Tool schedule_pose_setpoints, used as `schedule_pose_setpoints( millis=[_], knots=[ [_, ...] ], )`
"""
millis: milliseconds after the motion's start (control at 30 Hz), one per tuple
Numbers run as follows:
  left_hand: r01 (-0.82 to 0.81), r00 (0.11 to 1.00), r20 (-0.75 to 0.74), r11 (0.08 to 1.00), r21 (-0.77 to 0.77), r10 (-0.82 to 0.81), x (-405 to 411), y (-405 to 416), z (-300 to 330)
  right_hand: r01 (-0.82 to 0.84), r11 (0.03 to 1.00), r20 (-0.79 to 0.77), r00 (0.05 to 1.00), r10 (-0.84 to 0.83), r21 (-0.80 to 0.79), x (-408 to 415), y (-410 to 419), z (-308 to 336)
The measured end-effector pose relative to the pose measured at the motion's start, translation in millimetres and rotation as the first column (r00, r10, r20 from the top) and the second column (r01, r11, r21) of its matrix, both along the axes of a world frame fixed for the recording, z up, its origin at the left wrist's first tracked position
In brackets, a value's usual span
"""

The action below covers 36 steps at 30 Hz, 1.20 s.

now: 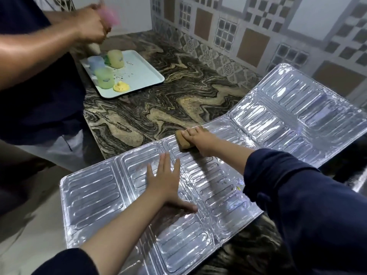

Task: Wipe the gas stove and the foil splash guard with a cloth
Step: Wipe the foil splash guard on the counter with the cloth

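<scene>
Right grip [200,140] closed on brown cloth [183,139] atop foil splash guard [288,108], left hand [165,182] flat, spread

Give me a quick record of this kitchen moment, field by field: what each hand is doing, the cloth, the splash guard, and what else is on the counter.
left hand: flat, fingers spread, pressing the foil splash guard down
right hand: gripping a brown cloth at the guard's far edge
foil splash guard: lying unfolded across the marbled countertop
tray: white, far left, holding pastel cups and a yellow blob
second person's hand: above the tray, holding something pink, blurred
gas stove: not clearly in view
</scene>
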<state>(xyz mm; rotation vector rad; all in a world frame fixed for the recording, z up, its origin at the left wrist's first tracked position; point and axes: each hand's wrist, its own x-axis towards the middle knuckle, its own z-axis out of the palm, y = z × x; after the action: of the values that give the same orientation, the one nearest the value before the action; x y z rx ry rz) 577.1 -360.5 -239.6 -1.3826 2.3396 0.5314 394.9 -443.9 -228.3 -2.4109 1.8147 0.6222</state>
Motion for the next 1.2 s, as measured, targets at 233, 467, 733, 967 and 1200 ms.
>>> schedule_pose_setpoints(
  millis=[233, 467, 733, 967, 1200],
  knots=[
    [0.023, 1.0, 0.002, 0.999, 0.028, -0.023, -1.9, -7.2, -8.6, -0.141, 0.99, -0.069, 0.988, 0.139, -0.028, -9.1, 24.2, 6.8],
    [0.031, 0.999, 0.007, 0.999, 0.044, -0.032, -2.4, -7.4, -7.7, -0.231, 0.96, -0.122, 0.96, 0.251, 0.16, -31.3, 95.2, 18.4],
    [0.029, 0.999, 0.017, 0.998, 0.056, -0.03, -3.3, -7.3, -3.9, -0.155, 0.846, -0.123, 0.96, 0.25, 0.51, -55.6, 161.8, 39.4],
    [0.024, 1.0, 0.006, 0.997, 0.067, -0.024, -0.2, -4.3, -5.9, 0.045, 0.688, -0.023, 0.999, -0.042, 0.725, -69.0, 177.1, 52.6],
    [0.037, 0.999, 0.001, 0.997, 0.063, -0.037, -1.9, -1.2, -5.3, 0.225, 0.647, 0.207, 0.828, -0.521, 0.729, -56.5, 146.4, 89.1]
  ],
)
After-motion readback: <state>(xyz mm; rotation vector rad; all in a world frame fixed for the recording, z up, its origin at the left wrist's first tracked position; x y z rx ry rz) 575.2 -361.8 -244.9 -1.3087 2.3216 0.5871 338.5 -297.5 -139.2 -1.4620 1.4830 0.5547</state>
